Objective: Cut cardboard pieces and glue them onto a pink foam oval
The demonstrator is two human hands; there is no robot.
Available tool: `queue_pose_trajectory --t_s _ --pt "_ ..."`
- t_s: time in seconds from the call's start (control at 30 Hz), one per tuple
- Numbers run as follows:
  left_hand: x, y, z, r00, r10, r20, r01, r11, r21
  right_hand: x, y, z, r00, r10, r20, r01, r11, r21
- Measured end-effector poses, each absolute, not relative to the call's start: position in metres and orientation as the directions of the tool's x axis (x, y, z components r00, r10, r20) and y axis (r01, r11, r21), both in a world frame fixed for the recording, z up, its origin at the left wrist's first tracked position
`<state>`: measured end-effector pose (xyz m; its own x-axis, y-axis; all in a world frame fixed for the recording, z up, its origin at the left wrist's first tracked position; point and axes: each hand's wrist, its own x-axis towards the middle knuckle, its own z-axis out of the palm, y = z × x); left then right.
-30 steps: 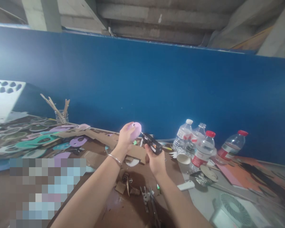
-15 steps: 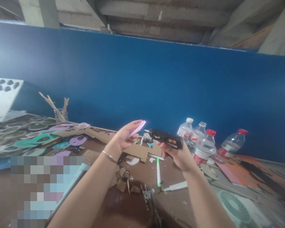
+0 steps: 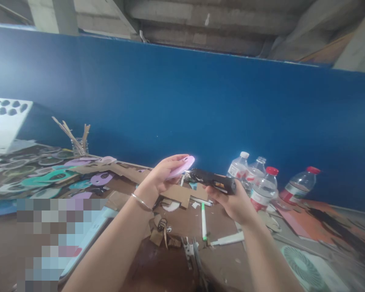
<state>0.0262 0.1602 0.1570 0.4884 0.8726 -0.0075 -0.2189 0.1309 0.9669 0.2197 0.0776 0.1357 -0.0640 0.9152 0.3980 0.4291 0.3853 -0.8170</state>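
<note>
My left hand (image 3: 159, 178), with a silver bangle at the wrist, pinches a flat light-purple cut-out piece (image 3: 185, 164) by its near side and holds it tilted above the table. A black glue gun (image 3: 203, 177) is gripped in my right hand (image 3: 235, 205), its nozzle pointing left. The nozzle tip lies close by the lower right edge of the purple piece; whether they touch I cannot tell. Beneath the hands are cardboard scraps (image 3: 179, 194) and a white marker with green ends (image 3: 203, 221).
Several plastic bottles (image 3: 263, 188) stand at the right by the blue wall (image 3: 182, 101). Coloured cut-outs (image 3: 48, 178) cover the left side, near a jar of sticks (image 3: 80, 146). Pliers-like metal tools (image 3: 190, 251), a white cutter-like tool (image 3: 229, 239) and a green fan (image 3: 304, 263) lie nearer.
The purple piece has shifted right and turned to show more of its face. The glue gun's nozzle has come lower and closer to the piece's edge. Both hands keep their hold.
</note>
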Motion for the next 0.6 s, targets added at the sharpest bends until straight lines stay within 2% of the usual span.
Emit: queue_pose_trajectory --t_s 0.43,0.6 --pt "0.029 0.151 0.164 0.386 0.922 0.031 -0.106 0.011 0.994 0.218 0.072 0.141 0.000 0.941 0.338 0.486 0.296 -0.823" --pt "0.024 0.150 0.166 0.475 0.879 0.033 -0.106 0.020 0.994 0.219 0.068 0.146 -0.026 0.939 0.342 0.466 0.315 -0.827"
